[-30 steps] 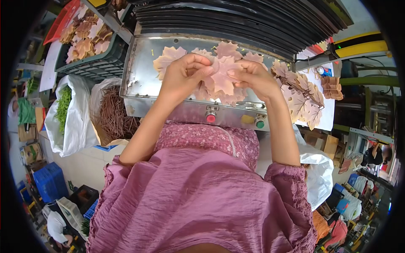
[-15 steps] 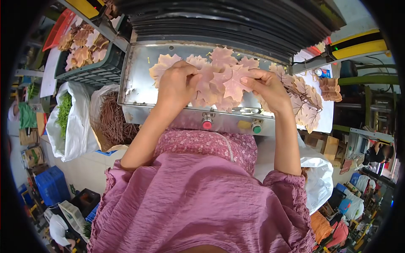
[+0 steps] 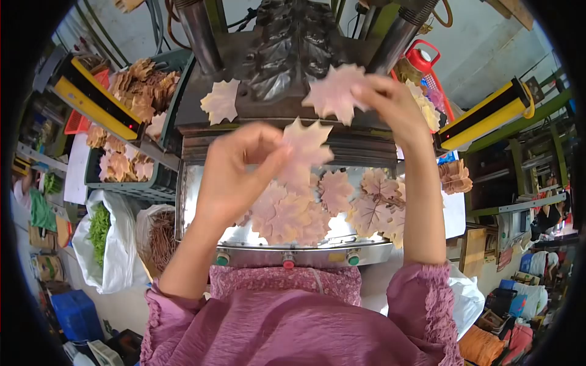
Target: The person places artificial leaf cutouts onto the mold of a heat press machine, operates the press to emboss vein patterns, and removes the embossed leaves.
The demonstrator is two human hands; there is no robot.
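Note:
Between the thumb and fingers of my left hand (image 3: 241,174) is a pink and yellow artificial maple leaf (image 3: 308,143), held above the metal tray. My right hand (image 3: 394,107) pinches a second maple leaf (image 3: 334,94) by its right side, in front of the dark embossed mould (image 3: 284,58) of a press. A third, yellowish leaf (image 3: 220,100) lies on the press's left front part. Below my hands, a pile of pink leaves (image 3: 287,213) covers part of the tray (image 3: 207,183). Darker-veined leaves (image 3: 372,207) lie to its right.
Yellow guard bars (image 3: 97,97) (image 3: 485,116) flank the press, beside its metal posts (image 3: 201,39). A green crate (image 3: 119,192) of leaves stands left, above sacks of green pieces (image 3: 99,232) and brown stems (image 3: 162,235). Buttons (image 3: 288,263) line the tray's front.
The view has tilted up, bringing the mould into sight. Both hands have left the pile and moved up towards the press, each with a leaf. A single leaf now shows on the press's left.

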